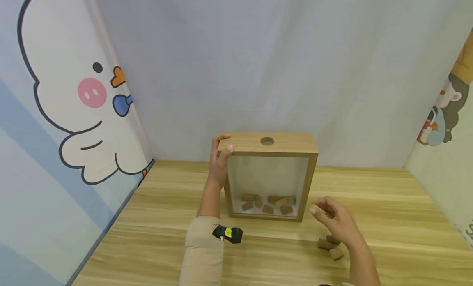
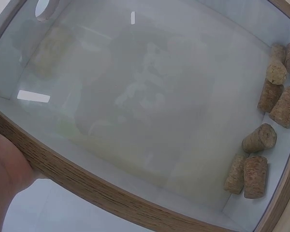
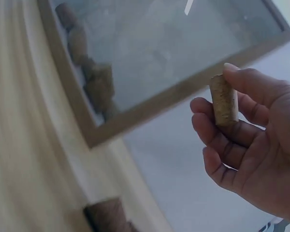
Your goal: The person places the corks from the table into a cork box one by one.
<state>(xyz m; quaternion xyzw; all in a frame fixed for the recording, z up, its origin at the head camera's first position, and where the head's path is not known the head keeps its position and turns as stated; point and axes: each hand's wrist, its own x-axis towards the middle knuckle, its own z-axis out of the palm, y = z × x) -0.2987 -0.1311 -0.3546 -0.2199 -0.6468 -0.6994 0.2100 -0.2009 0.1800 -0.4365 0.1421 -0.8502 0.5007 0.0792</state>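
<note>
I see left hand (image 1: 219,167) gripping wooden-framed box (image 1: 244,143) at top left corner; right hand (image 1: 339,223) pinching cork (image 3: 224,101) near box's right side; loose corks (image 1: 325,243) on bench (image 1: 399,220); more corks (image 2: 258,139) inside box.

head: high over table (image 1: 148,236), facing forward-down, widest | left wrist: close, turned sideways, faces front of box (image 1: 292,143) | right wrist: tilted, close on right hand (image 3: 253,150), box corner behind | all share: box, corks (image 2: 259,137)
</note>
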